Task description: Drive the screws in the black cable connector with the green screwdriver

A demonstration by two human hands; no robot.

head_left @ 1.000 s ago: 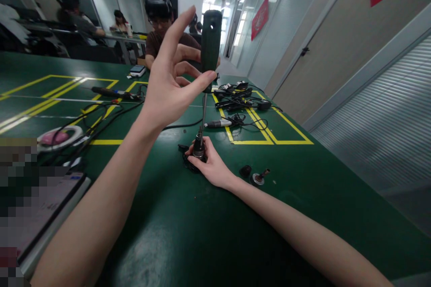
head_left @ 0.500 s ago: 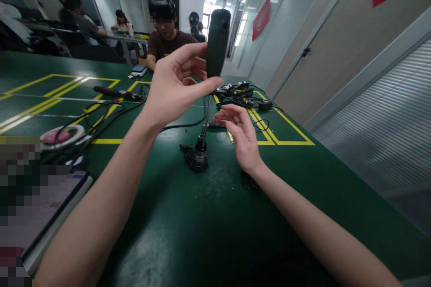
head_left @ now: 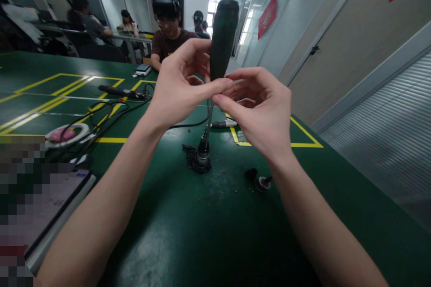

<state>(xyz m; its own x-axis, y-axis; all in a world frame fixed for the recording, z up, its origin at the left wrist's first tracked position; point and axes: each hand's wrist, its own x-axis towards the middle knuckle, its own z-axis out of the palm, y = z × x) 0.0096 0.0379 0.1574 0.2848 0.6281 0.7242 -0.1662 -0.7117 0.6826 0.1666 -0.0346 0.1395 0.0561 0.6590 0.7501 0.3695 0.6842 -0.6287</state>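
Upright in front of me is a screwdriver with a thick dark handle [head_left: 223, 38] and a thin metal shaft [head_left: 209, 119]. My left hand [head_left: 183, 83] is closed round the lower handle from the left. The thumb and fingers of my right hand [head_left: 261, 107] come together from the right, just below the handle at the top of the shaft. The shaft runs down to a black fitting with a metal collar [head_left: 202, 153], where the tip is hidden. Around its foot lies a coiled black cable [head_left: 192, 166].
A small round metal part [head_left: 263, 184] and several tiny bits lie right of the coil. To the left are a corded tool [head_left: 117, 93], a white tape roll [head_left: 85, 130] and a tablet-like screen [head_left: 55, 215]. Across the green table [head_left: 161, 233] sits a person [head_left: 168, 31] wearing a headset.
My right hand has moved up and left from open beside the shaft, and now closes at the base of the handle. My left hand keeps its hold. The view has shifted slightly.
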